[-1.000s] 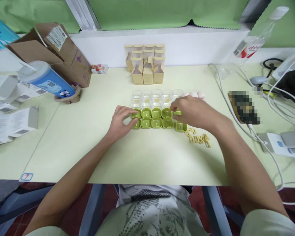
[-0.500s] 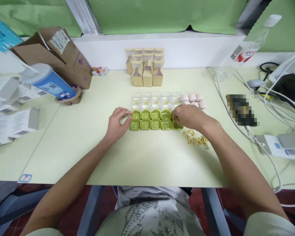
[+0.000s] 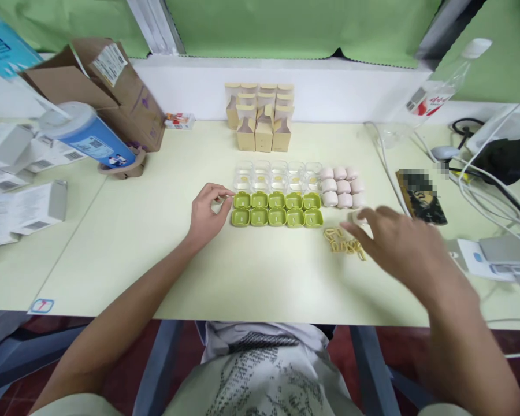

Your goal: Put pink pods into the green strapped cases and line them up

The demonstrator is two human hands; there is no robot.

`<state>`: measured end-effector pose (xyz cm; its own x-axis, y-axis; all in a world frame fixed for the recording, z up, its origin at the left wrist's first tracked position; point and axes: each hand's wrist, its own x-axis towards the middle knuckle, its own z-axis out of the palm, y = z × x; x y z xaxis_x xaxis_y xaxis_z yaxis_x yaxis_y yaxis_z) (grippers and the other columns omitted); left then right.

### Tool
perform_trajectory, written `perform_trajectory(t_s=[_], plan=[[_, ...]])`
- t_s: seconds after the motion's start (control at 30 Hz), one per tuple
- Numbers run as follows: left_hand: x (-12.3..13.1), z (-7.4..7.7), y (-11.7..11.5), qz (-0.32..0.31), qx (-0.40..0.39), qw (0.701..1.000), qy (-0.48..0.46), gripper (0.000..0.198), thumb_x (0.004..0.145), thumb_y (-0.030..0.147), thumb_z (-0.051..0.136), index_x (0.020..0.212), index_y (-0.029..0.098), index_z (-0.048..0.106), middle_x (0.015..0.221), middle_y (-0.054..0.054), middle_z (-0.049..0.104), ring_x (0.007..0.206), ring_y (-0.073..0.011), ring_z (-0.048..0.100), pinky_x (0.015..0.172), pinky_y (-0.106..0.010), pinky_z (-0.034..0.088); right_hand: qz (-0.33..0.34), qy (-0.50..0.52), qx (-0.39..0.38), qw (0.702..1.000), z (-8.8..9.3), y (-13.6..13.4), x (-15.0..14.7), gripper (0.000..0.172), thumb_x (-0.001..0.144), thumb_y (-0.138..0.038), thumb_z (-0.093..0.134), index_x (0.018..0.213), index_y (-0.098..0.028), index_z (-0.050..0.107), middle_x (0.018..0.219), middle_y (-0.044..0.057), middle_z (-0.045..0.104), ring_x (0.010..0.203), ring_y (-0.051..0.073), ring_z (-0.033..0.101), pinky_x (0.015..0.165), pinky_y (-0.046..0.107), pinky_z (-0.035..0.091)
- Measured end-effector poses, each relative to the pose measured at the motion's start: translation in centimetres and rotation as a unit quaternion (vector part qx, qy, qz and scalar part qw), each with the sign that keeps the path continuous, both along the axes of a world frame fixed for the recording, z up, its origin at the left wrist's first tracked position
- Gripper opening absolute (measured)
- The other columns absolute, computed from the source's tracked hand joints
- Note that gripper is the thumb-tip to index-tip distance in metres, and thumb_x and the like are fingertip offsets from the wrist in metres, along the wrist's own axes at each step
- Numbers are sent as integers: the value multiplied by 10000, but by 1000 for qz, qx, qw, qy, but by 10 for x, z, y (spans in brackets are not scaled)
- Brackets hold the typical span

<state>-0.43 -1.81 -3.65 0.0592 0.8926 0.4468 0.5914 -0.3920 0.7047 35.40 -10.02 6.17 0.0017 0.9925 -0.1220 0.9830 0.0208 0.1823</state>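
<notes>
Two rows of small green cases [image 3: 276, 209] lie side by side on the pale table [image 3: 156, 254]. Behind them stand clear plastic lids [image 3: 277, 173], and to their right sit several pale pink pieces [image 3: 341, 186]. My left hand [image 3: 205, 215] rests at the left end of the green rows, fingers curled, fingertips near the first case. My right hand [image 3: 398, 245] hovers over the table to the right of the cases, fingers loosely apart, blurred by motion, holding nothing. A small heap of yellow rubber bands [image 3: 345, 242] lies just left of it.
Small tan cartons [image 3: 262, 118] stand stacked at the back. A brown cardboard box [image 3: 108, 92] and a blue canister [image 3: 86, 136] lie at the left, white boxes [image 3: 21, 208] further left. A clear bottle [image 3: 433, 92], cables [image 3: 481, 173] and a phone [image 3: 422, 196] fill the right side.
My right hand has lifted off the right end of the green cases and swung right and nearer me. The fifth green case now sits lined up in the row. My left hand stayed put.
</notes>
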Motion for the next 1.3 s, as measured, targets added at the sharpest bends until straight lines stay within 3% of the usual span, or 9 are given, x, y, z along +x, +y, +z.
perform_trajectory(t_s=[0.13,0.27,0.43,0.63,0.9,1.13,1.3], plan=[[1,-2,0,-6,18,1000,-21,147,993,286,631,988,229,767,1038,-47,721,927,-181,675,876,-363,581,-71,-11,53,996,-54,-55,-3,661,1119,-635,355,1558,-179,545,1333,261,622,1088,387,660,563,349,390],[1,-4,1,-2,25,1000,-19,143,984,259,623,984,226,761,1024,-47,717,921,-185,673,864,-360,579,-42,32,90,995,-82,-52,-23,592,1136,-611,316,1559,-262,537,1290,216,580,1111,356,629,552,298,314],[-4,-7,5,25,16,999,-17,148,976,230,614,984,221,762,1005,-45,707,920,-179,674,852,-339,580,4,63,110,992,-87,-29,-22,433,1167,-421,309,1300,-202,658,1152,143,607,841,224,627,546,304,229],[-7,-13,8,25,38,997,-55,148,956,189,638,963,222,782,981,-35,706,865,-161,661,813,-320,568,12,43,148,988,-98,-28,1,319,1125,-321,401,1078,-136,656,1020,112,670,646,167,536,565,330,204],[-8,-17,11,27,50,997,-56,158,931,164,659,955,229,801,973,-33,713,831,-158,652,797,-313,561,30,76,218,973,-104,-30,-2,364,1131,-471,456,1231,-218,698,1139,122,639,861,213,613,555,294,153],[-7,-16,13,20,45,996,-77,161,910,139,664,926,220,802,953,-32,705,829,-162,637,803,-311,544,-7,141,218,966,-110,-28,0,196,1034,-315,525,1026,-170,657,1129,139,647,782,199,546,553,307,213],[-8,-15,16,49,35,991,-116,162,882,119,658,884,216,787,932,-29,688,791,-157,622,769,-305,533,80,167,264,946,-113,-27,5,164,983,-205,536,1077,-201,670,1031,125,694,934,277,596,649,356,380]])
